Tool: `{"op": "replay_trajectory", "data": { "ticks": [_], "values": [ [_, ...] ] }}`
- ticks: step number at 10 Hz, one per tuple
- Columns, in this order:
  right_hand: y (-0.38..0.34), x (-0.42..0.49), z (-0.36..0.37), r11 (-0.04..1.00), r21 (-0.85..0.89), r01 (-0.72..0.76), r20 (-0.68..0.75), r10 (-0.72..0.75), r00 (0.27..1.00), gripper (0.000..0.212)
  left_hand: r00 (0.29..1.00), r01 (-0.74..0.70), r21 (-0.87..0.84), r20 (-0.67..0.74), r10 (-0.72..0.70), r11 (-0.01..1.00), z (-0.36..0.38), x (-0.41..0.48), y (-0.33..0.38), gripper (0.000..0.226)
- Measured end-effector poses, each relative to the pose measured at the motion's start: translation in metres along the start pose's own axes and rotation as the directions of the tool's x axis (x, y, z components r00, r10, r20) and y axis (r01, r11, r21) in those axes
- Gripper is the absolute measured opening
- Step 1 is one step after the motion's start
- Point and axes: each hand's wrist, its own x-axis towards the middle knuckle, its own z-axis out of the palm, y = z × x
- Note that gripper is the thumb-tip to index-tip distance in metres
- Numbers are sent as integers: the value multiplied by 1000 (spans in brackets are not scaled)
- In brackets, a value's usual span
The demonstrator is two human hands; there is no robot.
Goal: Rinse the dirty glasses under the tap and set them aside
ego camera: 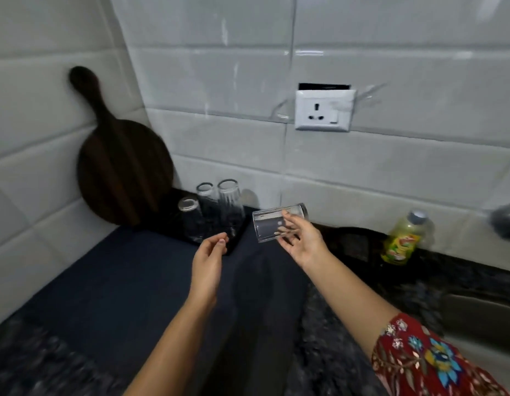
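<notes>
Your right hand [302, 238], in the centre of the frame, grips a clear glass [272, 225] between thumb and curled fingers. The glass lies on its side in the air, looks empty, and hangs just to the right of a black tray [168, 227] without touching it.

Three glasses [205, 201] stand on that tray, close together and seemingly mouth down, with nothing visible inside them. The tray's right edge and front corner have bare room.

Your left hand [211, 252] hovers over the tray's front corner, fingers loosely curled, holding nothing.

The tray sits at the back of a dark blue mat [119, 281] that covers the middle of the speckled worktop [48, 355]. The mat's wide front area is bare below your forearms.

In the left corner, a round dark wooden chopping board [119, 167] leans against the white wall tiles, right behind the tray's left end. A white wall socket [323, 110] is mounted on the tiles above your right hand.

At the right, well apart from the tray, a bottle [405, 241] of yellow-green liquid with a grey cap stands against the wall. Beyond it, at the frame's right edge, a blurred tap [505, 221] juts out, and the sink [476, 315] rim shows below it. A red floral sleeve [433, 361] covers your right upper arm at the lower right.
</notes>
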Motion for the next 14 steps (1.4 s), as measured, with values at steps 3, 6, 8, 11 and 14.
{"op": "replay_trajectory", "data": {
  "ticks": [3,6,8,11,14],
  "values": [
    [59,66,77,872,-398,284,25,-299,954,59,989,59,-43,-136,-64,997,-56,56,-31,20],
    [86,97,104,504,-754,421,231,-397,888,75,983,55,-38,-171,-61,998,-69,72,-43,17],
    [93,106,109,443,-788,428,255,-397,882,72,983,61,-44,-174,-67,997,-69,76,-48,17],
    [97,108,113,358,-828,432,289,-387,876,73,983,51,-47,-172,-58,998,-66,79,-42,20],
    [96,100,112,450,-805,385,247,-336,909,81,980,-2,-76,-196,-13,997,-64,74,-26,20]
  ]
}}
